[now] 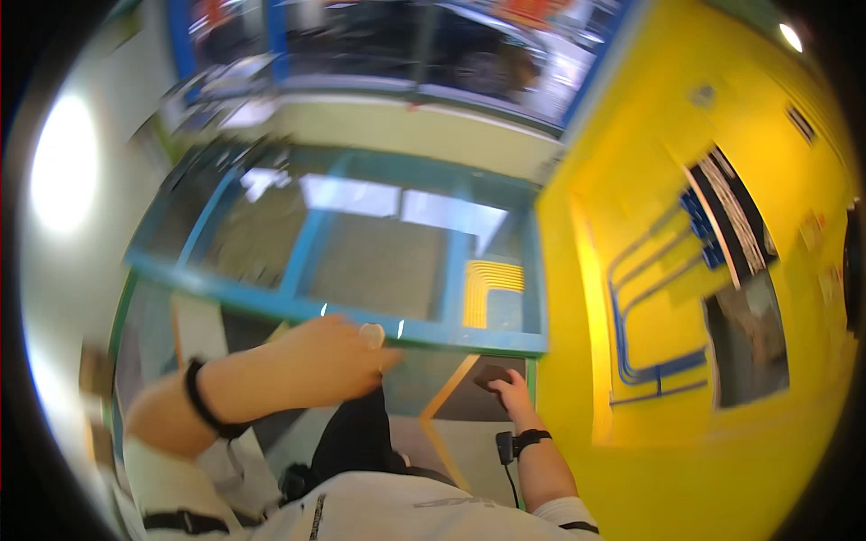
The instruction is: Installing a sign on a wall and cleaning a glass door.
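My left hand (336,362) reaches in from the left, over the near edge of a blue-framed glass-topped counter (302,257). Its fingers look bent but are smeared by motion. A small pale round thing (372,336) shows against them; whether they grip it I cannot tell. Lower and to the right, my right hand (512,394) is closed on a dark brown flat thing (490,376), too blurred to name. That hand is just below the counter's near right corner. A black band circles my left wrist, and a black strap with a small box and cable is at my right.
To the right rises a yellow wall (577,361) with bent blue pipes (622,316) and dark panels (749,343). Behind the counter, a low pale wall (379,131) stands under blue-framed windows (361,45). Yellow curved bands (492,279) show through the counter's right pane.
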Action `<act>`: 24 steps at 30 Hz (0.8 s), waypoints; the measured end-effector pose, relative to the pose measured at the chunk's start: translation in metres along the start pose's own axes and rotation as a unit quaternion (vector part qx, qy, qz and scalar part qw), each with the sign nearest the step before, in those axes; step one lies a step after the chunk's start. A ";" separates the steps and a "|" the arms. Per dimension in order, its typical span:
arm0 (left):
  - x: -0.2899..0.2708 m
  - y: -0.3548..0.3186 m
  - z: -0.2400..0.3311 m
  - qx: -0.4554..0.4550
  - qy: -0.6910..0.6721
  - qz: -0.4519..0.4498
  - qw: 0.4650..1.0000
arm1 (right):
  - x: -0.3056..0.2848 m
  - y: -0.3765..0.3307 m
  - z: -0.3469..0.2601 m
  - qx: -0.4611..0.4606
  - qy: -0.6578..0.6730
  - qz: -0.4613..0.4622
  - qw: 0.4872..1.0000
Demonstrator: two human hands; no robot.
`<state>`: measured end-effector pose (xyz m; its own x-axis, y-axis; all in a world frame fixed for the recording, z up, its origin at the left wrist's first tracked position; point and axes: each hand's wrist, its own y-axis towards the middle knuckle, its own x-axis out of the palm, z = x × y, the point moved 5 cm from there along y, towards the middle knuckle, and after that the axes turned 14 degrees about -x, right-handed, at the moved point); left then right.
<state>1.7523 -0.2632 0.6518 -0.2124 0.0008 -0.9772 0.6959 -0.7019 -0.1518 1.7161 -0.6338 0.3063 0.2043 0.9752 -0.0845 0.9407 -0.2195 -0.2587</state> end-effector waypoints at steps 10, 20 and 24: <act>0.047 0.181 -0.443 -0.293 -0.110 -0.088 0.946 | -0.066 0.057 -0.043 0.194 0.213 0.276 0.917; -0.094 0.645 -0.293 0.005 -0.127 -0.003 0.992 | -0.104 -0.006 -0.112 0.099 0.172 0.657 0.727; -0.124 0.784 -0.158 0.097 -0.311 -0.011 0.945 | -0.165 0.003 -0.145 0.037 0.220 0.664 0.714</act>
<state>2.4328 -0.7013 0.6304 -0.6291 -0.3602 -0.6888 0.5612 -0.8236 -0.0819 1.7240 -0.7917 0.4591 0.9829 -0.1841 0.0041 -0.1755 -0.9430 -0.2828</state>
